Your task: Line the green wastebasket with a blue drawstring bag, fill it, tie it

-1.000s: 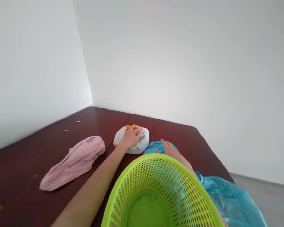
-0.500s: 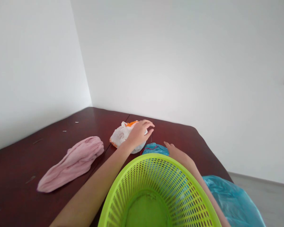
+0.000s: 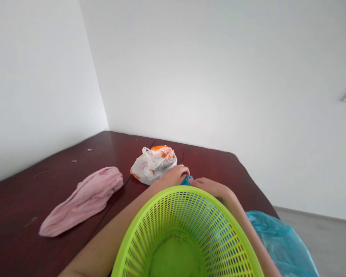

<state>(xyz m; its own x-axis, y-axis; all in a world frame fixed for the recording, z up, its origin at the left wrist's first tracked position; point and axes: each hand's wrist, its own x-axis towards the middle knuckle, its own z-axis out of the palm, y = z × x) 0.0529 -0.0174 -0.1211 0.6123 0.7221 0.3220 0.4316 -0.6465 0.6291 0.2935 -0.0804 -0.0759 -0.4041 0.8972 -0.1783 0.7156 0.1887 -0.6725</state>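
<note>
Just past the far rim of a lime-green plastic basket (image 3: 123, 240), my two hands come together on a crumpled blue plastic bag (image 3: 187, 180). My left hand (image 3: 174, 175) pinches it from the left, fingers curled. From the right, my right hand (image 3: 212, 186) grips it with bent fingers. The basket's rim hides most of the bag. Inside, the basket is bare down to its solid green base, and its slotted sides stand between my forearms. Right behind my left hand lies a bunched white plastic bag (image 3: 150, 167) with orange print.
A folded pink cloth (image 3: 83, 202) lies left on the dark red-brown table (image 3: 213, 161). Large blue plastic (image 3: 282, 242) bulges by the table's right edge, above grey floor (image 3: 311, 227). White walls (image 3: 190, 77) meet behind the table. Small scraps dot its left side.
My left hand has come down from over the white bag to the blue bag. My right hand has moved left, and both hands have closed on it. The view has shifted slightly.
</note>
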